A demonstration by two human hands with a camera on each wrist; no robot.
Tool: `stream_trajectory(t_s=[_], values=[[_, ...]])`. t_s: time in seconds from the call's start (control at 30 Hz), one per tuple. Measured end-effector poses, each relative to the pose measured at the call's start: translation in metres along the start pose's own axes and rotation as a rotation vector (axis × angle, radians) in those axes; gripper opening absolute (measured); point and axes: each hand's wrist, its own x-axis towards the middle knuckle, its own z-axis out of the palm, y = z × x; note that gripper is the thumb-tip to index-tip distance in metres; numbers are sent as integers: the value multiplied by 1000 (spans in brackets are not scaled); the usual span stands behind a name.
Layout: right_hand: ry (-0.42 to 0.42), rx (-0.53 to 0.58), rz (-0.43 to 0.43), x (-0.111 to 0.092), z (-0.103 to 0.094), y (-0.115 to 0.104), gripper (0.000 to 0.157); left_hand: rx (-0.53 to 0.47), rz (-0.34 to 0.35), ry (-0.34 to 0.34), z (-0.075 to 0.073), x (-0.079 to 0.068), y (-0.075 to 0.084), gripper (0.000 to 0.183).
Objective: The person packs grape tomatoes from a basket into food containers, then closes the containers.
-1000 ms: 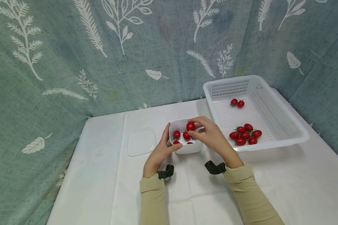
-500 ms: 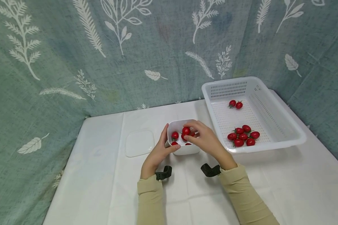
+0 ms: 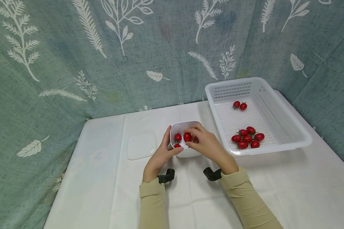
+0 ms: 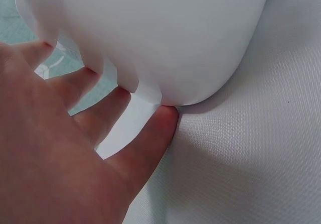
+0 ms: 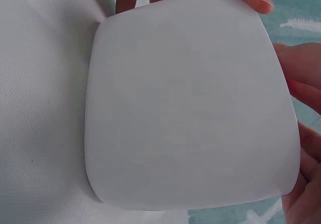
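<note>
A small white square container (image 3: 189, 153) stands on the white tabletop, with several cherry tomatoes (image 3: 177, 137) inside. My left hand (image 3: 161, 153) grips it from the left, thumb at the near rim. The left wrist view shows fingers (image 4: 145, 143) spread against the container's side (image 4: 165, 33). Over the opening, my right hand (image 3: 207, 142) pinches a cherry tomato (image 3: 187, 137) between thumb and fingers, down inside the walls. In the right wrist view the container's outer wall (image 5: 190, 103) hides most of that hand and what it holds.
To the right stands a large white perforated basket (image 3: 292, 147) holding more cherry tomatoes (image 3: 247, 138), a pair of them farther back. A clear square lid (image 3: 141, 145) lies flat left of the container. Behind the table hangs a green leaf-patterned cloth (image 3: 160, 47).
My right hand has moved left and lowered the pinched cherry tomato from the right rim into the container. The left hand keeps its grip on the container.
</note>
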Motion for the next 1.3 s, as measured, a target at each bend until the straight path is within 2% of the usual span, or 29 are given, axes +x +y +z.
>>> stream_trajectory(t_s=[0.23,0.3,0.47,0.53,0.67,0.83,1.1,1.3], values=[[2,-12,-15,-1,1,1,36,-20,-8,-31,3,-9,20,91],[1,-17,-23,-1,1,1,34,-16,-7,-25,3,-8,17,91],[6,-4,-36,-1,1,0,30,-17,2,-1,1,0,-1,87],[-1,22,-26,-1,-1,0,29,-19,5,-2,1,0,-1,87],[-42,117,36,-1,-7,-5,27,-28,-15,-5,2,-3,6,86],[-100,230,91,-1,-20,-11,35,-21,-16,-19,4,-9,21,90],[-238,263,119,-7,-38,-15,43,-5,-2,-29,5,-13,28,92],[-246,264,109,-12,-55,-17,44,0,-23,-16,6,-14,28,90]])
